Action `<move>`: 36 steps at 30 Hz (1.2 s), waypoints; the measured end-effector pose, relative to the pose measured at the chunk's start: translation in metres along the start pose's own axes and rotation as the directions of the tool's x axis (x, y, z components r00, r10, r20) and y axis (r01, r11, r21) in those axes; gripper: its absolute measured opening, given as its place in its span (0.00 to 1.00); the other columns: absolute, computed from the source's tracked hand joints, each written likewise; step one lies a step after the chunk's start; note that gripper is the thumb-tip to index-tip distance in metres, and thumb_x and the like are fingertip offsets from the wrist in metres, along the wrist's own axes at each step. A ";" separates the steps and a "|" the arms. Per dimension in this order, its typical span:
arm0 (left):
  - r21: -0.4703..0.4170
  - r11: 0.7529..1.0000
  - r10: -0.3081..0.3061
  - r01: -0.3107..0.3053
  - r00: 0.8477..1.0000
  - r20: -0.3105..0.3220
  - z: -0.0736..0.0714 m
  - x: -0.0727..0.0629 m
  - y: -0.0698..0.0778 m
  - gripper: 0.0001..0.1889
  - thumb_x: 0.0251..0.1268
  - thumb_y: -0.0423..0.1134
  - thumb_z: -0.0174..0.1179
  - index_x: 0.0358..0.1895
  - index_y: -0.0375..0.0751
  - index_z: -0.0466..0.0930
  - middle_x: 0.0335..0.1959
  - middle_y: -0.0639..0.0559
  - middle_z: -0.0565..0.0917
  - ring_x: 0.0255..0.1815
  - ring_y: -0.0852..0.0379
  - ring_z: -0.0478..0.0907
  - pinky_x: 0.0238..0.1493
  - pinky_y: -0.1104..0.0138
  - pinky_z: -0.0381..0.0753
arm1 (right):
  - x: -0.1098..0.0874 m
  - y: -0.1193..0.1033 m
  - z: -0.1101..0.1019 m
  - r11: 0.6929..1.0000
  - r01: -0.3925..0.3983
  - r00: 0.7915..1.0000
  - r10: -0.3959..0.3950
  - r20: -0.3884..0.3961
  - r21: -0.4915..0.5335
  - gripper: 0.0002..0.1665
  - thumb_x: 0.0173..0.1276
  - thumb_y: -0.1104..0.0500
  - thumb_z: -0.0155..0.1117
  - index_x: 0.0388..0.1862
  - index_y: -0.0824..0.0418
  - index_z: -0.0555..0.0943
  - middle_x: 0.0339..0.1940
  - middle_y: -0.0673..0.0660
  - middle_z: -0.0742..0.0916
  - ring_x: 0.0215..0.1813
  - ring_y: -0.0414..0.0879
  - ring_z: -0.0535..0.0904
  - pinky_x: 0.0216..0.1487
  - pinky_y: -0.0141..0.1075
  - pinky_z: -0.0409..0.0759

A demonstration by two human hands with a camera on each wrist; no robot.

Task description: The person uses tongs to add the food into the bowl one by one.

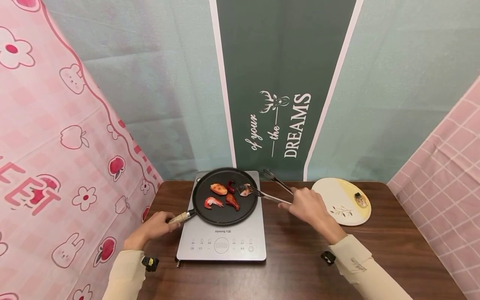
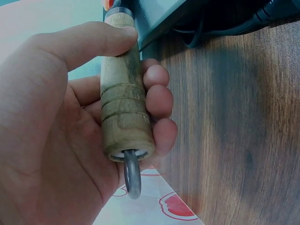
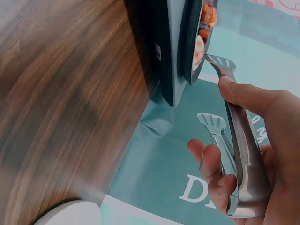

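Observation:
My left hand (image 1: 155,227) grips the wooden handle (image 2: 123,98) of a round black frying pan (image 1: 247,210), thumb along its top. In the pan lie a shrimp (image 1: 212,203), an oval yellow-orange piece (image 1: 218,189), a drumstick (image 1: 232,202), a small dark red curled piece (image 1: 230,186) and a dark-skinned fish-like piece (image 1: 244,190). Metal tongs (image 3: 248,159) are held in my right hand (image 1: 309,206), their arms spread apart. One slotted tip is at the edge of the fish-like piece; whether it touches is unclear. The other tip hangs beyond the pan's right rim.
Beneath the pan is a silver induction cooker (image 1: 202,246) on a dark wooden table (image 1: 292,266). To the right stands a white and yellow plate (image 1: 326,191) with a small food piece (image 1: 361,200) on it. Printed cloths hang behind and at both sides. A black cable (image 2: 225,30) runs beside the cooker.

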State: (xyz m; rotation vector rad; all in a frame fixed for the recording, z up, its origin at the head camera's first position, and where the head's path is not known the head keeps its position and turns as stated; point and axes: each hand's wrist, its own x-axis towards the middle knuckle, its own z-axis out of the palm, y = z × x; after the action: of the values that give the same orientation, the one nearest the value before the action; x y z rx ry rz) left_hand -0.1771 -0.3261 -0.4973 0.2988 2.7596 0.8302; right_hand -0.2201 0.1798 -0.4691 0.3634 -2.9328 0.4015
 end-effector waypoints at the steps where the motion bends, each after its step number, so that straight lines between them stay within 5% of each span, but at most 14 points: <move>1: 0.000 1.000 -0.002 0.002 1.000 0.001 0.000 0.000 0.000 0.10 0.69 0.43 0.68 0.33 0.42 0.83 0.22 0.57 0.78 0.25 0.59 0.71 0.31 0.66 0.70 | 0.000 0.002 0.000 1.000 -0.002 1.000 0.002 -0.001 -0.003 0.28 0.58 0.36 0.80 0.35 0.58 0.82 0.19 0.56 0.82 0.22 0.56 0.79 0.23 0.51 0.75; 36: -0.014 0.999 -0.029 0.030 0.999 0.019 0.001 0.001 -0.002 0.09 0.69 0.43 0.68 0.36 0.40 0.84 0.23 0.56 0.79 0.26 0.58 0.72 0.31 0.65 0.70 | -0.021 0.065 -0.018 0.995 -0.098 0.995 0.097 -0.019 -0.033 0.31 0.57 0.34 0.80 0.27 0.57 0.79 0.20 0.59 0.82 0.22 0.58 0.78 0.21 0.50 0.72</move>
State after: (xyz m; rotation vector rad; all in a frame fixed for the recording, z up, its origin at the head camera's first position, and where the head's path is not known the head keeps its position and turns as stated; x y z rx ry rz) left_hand -0.1778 -0.3270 -0.4990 0.2610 2.7333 0.8349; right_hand -0.2142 0.2500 -0.4719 0.2120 -2.9447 0.3648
